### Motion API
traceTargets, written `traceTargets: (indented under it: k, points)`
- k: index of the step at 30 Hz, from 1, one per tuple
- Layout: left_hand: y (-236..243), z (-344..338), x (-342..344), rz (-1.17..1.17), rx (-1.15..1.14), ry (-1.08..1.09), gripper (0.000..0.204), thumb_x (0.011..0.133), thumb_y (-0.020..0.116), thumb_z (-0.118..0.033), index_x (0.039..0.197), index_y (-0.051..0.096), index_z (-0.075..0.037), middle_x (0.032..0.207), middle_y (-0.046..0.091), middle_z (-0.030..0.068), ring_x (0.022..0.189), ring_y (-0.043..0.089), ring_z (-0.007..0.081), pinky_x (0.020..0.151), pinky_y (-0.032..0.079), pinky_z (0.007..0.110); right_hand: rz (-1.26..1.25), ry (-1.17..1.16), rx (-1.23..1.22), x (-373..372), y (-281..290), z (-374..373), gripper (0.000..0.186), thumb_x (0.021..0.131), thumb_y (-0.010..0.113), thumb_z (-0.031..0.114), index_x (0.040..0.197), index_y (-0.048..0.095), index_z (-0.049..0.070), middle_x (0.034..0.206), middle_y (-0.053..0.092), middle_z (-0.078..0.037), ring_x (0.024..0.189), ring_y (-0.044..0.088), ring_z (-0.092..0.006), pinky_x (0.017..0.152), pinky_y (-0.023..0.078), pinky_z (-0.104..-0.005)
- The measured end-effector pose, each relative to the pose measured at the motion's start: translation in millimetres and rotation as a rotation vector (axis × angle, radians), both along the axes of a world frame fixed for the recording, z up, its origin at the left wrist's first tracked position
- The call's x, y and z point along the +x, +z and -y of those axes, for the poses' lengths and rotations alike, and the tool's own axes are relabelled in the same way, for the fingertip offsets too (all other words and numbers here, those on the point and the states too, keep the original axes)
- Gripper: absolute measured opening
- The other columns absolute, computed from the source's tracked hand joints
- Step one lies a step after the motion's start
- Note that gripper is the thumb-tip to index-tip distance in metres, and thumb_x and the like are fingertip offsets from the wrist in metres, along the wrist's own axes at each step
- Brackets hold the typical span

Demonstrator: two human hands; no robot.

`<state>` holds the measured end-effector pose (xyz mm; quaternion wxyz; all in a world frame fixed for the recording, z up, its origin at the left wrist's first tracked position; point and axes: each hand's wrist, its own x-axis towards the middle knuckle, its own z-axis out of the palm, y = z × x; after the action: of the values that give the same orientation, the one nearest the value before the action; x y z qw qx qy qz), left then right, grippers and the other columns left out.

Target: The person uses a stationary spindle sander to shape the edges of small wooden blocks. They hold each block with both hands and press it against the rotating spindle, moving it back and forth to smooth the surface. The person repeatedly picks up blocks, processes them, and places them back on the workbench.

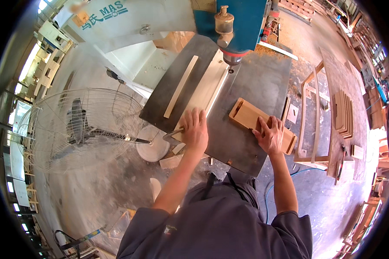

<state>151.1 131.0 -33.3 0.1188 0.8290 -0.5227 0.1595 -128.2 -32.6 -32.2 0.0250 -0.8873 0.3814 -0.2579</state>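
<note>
My left hand (195, 131) lies with its fingers stretched over the near end of a pale wooden board (205, 88). A bent metal rod (173, 133) sticks out beside that hand; whether my hand touches it I cannot tell. My right hand (270, 134) spans a brown wooden piece (247, 113) with hollowed ends, thumb at its near edge and fingers over the far one. Both rest on the dark machine table (250, 155). Above the board's far end hangs a drill-like spindle (232, 60). To the left lies a narrow wooden strip (181, 86).
A large wire-caged fan (84, 129) stands at the left, near a pale round disc (152, 143). At the right are a wooden frame (317, 116) and a bench with stacked brown boards (343, 114). A blue hose (270, 194) runs over the floor.
</note>
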Motion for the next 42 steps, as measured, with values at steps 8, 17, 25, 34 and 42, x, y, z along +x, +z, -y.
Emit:
traceTargets:
  k: [8,17,25,34,42]
  points:
    - [21,28,-2,-0.052,0.080,0.027,0.051,0.102,0.059,-0.011,0.153,0.053,-0.007,0.160,0.046,0.0204,0.153,0.039,0.0455,0.129,0.030,0.059,-0.006,0.034,-0.007,9,0,5,0.064,0.081,0.090,0.042,0.138,0.074,0.019,0.141,0.057,-0.024,0.130,0.052,-0.0456,0.114,0.041,-0.0586]
    - [22,63,3,-0.079,0.155,0.091,0.055,0.103,0.060,-0.015,0.157,0.052,-0.015,0.163,0.045,0.0166,0.155,0.038,0.0449,0.127,0.031,0.064,-0.058,0.075,-0.012,55,-1,44,0.061,0.086,0.086,0.042,0.142,0.072,0.024,0.146,0.057,-0.025,0.137,0.051,-0.0470,0.121,0.035,-0.0661]
    - [27,83,6,-0.057,0.163,0.105,0.058,0.102,0.063,-0.021,0.158,0.051,-0.017,0.165,0.043,0.0201,0.154,0.038,0.0494,0.121,0.035,0.070,-0.085,0.114,-0.038,87,-3,88,0.059,0.089,0.083,0.045,0.143,0.071,0.025,0.150,0.056,-0.026,0.139,0.051,-0.0461,0.121,0.035,-0.0666]
    - [15,102,7,-0.135,0.095,0.137,0.058,0.102,0.062,-0.016,0.158,0.051,-0.018,0.165,0.042,0.0219,0.155,0.036,0.0524,0.123,0.031,0.071,-0.089,0.103,-0.043,95,-1,91,0.060,0.087,0.084,0.036,0.145,0.069,0.025,0.145,0.056,-0.024,0.136,0.051,-0.0456,0.119,0.036,-0.0636]
    - [-17,133,-29,-0.314,-0.403,-0.445,0.048,0.097,0.065,-0.009,0.144,0.062,0.000,0.149,0.060,0.0231,0.148,0.051,0.0408,0.125,0.041,0.055,-0.068,0.134,-0.099,98,0,101,0.060,0.083,0.081,0.027,0.143,0.072,0.022,0.142,0.058,-0.022,0.131,0.053,-0.0440,0.114,0.041,-0.0565]
